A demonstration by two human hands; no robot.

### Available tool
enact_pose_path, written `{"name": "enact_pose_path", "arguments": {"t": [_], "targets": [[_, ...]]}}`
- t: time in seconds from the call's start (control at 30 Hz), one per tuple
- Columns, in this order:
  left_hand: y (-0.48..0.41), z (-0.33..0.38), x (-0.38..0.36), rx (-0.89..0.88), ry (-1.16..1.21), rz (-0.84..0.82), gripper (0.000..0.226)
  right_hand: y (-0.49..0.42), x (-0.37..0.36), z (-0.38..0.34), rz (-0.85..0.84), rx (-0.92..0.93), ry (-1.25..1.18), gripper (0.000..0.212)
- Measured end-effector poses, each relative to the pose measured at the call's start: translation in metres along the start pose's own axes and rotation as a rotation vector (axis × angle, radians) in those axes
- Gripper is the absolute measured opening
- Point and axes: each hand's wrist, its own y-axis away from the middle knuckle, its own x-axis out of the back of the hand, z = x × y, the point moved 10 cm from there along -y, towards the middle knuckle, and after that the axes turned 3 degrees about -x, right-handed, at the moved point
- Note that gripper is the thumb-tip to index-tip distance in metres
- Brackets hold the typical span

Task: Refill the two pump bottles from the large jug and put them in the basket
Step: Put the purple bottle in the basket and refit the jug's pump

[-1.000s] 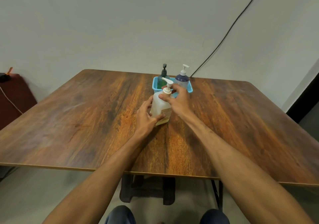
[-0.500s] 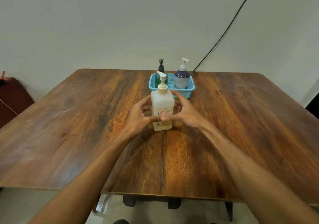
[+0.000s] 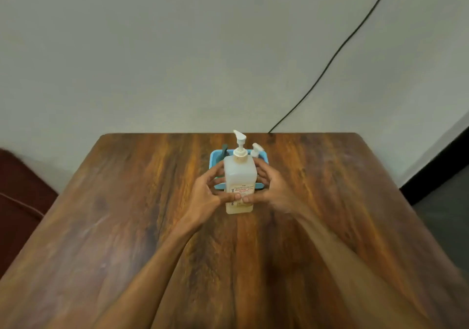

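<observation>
While gripped from both sides, a large pump bottle point(image 3: 239, 174) stands upright on a wooden table point(image 3: 127, 227).
Left hand point(image 3: 205, 191) and right hand point(image 3: 271, 189) curl round its sides, just before a blue basket point(image 3: 215, 154).

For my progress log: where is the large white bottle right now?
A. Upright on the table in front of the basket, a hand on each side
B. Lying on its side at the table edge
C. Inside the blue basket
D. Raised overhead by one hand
A: the large white bottle stands upright on the table, nearer than the blue basket, with the left hand and right hand curled round its sides.
</observation>
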Motion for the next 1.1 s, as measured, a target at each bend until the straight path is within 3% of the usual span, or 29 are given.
{"name": "enact_pose_path", "arguments": {"t": [0.2,0.37,0.77,0.97,1.1], "targets": [[-0.05,0.068,-0.055,0.019,0.038,-0.149,0.084,0.026,0.088,-0.059,0.15,-0.055,0.026,0.095],[-0.1,0.079,-0.143,0.016,0.044,-0.248,0.086,0.033,0.177,-0.046,0.299,-0.105,0.038,0.09],[-0.232,0.026,-0.361,0.073,0.007,-0.263,0.086,-0.025,0.381,0.053,0.317,-0.142,0.121,0.079],[-0.288,-0.017,-0.42,0.082,-0.025,-0.211,0.082,-0.07,0.44,0.102,0.381,-0.105,0.353,0.076],[-0.313,-0.045,-0.444,0.081,-0.057,-0.213,0.081,-0.094,0.457,0.137,0.423,-0.105,0.324,0.073]]}}
